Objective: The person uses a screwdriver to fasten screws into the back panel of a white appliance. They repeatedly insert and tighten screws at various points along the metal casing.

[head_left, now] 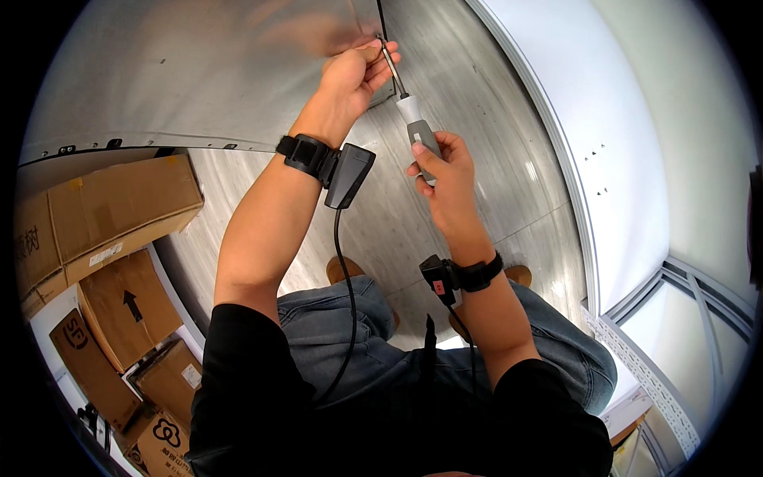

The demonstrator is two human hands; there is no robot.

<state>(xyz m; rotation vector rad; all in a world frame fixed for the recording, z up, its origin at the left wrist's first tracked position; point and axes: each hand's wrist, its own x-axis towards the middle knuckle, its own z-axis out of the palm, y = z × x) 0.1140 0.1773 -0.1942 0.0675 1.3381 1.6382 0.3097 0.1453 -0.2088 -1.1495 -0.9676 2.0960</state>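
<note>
My right hand (447, 171) is wrapped round the grey and white handle of a screwdriver (416, 126). Its metal shaft slants up and left toward the edge of a large grey metal panel (199, 79). At that edge, my left hand (355, 73) has its thumb and fingers closed together beside the screwdriver's tip. What sits between those fingertips is too small to make out. A thin dark cord or strip runs up along the panel edge just past the left fingers.
Cardboard boxes (119, 211) are stacked at the left, below the panel's edge. A white panel (588, 119) curves along the right, with a perforated metal rail (652, 381) below it. Black wrist devices (350, 175) with cables hang on both forearms. Grey wood-look flooring (477, 87) lies between.
</note>
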